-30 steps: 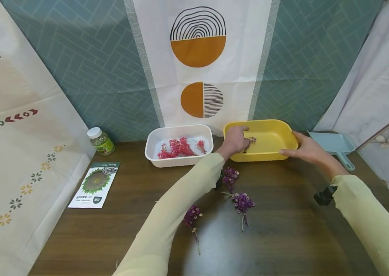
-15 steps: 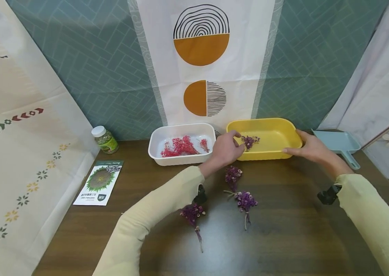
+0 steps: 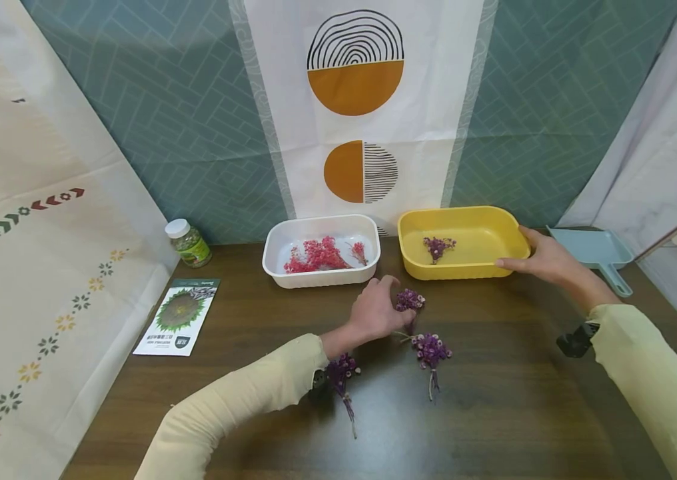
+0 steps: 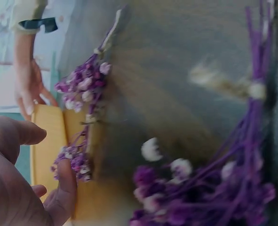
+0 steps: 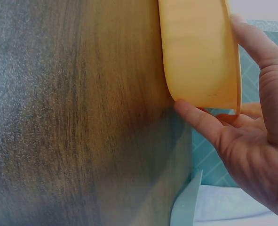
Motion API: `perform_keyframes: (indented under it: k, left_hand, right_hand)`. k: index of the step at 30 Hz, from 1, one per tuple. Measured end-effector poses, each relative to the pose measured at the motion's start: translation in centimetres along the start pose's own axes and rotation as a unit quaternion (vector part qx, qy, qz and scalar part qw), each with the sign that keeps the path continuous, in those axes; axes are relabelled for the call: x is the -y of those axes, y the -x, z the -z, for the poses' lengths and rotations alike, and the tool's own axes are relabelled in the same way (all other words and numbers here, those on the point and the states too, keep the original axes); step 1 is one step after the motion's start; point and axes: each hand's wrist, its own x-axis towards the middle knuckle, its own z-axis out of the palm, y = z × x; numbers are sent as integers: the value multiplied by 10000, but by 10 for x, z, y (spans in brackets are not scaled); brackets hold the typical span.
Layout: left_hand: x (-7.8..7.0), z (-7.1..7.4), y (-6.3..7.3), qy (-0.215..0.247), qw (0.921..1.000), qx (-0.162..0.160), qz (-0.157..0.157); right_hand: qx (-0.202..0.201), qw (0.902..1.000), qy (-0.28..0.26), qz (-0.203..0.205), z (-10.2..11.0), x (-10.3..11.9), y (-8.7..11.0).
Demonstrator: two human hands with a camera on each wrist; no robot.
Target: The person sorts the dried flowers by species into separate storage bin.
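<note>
My left hand (image 3: pixel 374 310) reaches over a small bunch of dried purple flowers (image 3: pixel 410 301) on the table. In the left wrist view its thumb and fingers (image 4: pixel 66 188) stand apart, one fingertip overlapping the blossoms. A second purple bunch (image 3: pixel 430 351) lies just nearer to me, and a third bunch (image 3: pixel 343 377) sits partly behind the left wrist. With my right hand (image 3: pixel 539 257) I hold the right end of the yellow tray (image 3: pixel 494 270), thumb and fingers around its corner (image 5: pixel 204 94). One purple bunch (image 3: pixel 438 248) lies inside that tray, towards its left.
A white tray (image 3: pixel 320 280) with pink dried flowers (image 3: pixel 320 255) stands left of the yellow one. At the far left are a lidded jar (image 3: pixel 190 245) and a seed packet (image 3: pixel 178 317). A pale blue dustpan (image 3: pixel 593 250) lies beyond the right hand, near the fabric-covered wall.
My left hand let go of the purple bunch inside the yellow tray, then came out and towards me to another bunch on the table. The right hand stays on the tray.
</note>
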Motion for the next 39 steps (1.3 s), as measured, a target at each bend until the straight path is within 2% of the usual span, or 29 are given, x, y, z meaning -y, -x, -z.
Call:
perform_keyframes:
  k: [5, 13, 29, 39]
  left_hand:
    - [1, -9, 2, -80, 9998, 70, 165]
    - [-2, -19, -4, -27, 9994, 90, 331]
    - [-4, -29, -14, 83, 9988, 21, 488]
    - [2, -29, -16, -3, 9999, 12, 117]
  right_hand:
    - [12, 10000, 32, -13, 0, -2, -1]
    - [41, 10000, 65, -21, 0, -3, -1]
    - [-62, 10000, -31, -6, -1, -2, -1]
    - [-21, 10000, 41, -65, -1, -4, -2]
